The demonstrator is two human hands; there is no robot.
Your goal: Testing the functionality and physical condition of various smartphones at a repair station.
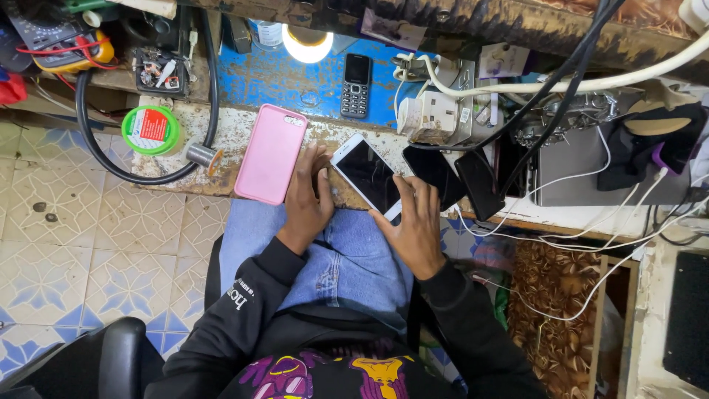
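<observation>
white smartphone (367, 176) | dark screen up | angled on bench edge

Left hand (306, 196) flat, fingers spread, palm down. Right hand (413, 225) likewise open, fingers extended forward. Both arms in black sleeves, bent, reaching ahead over the lap.
</observation>
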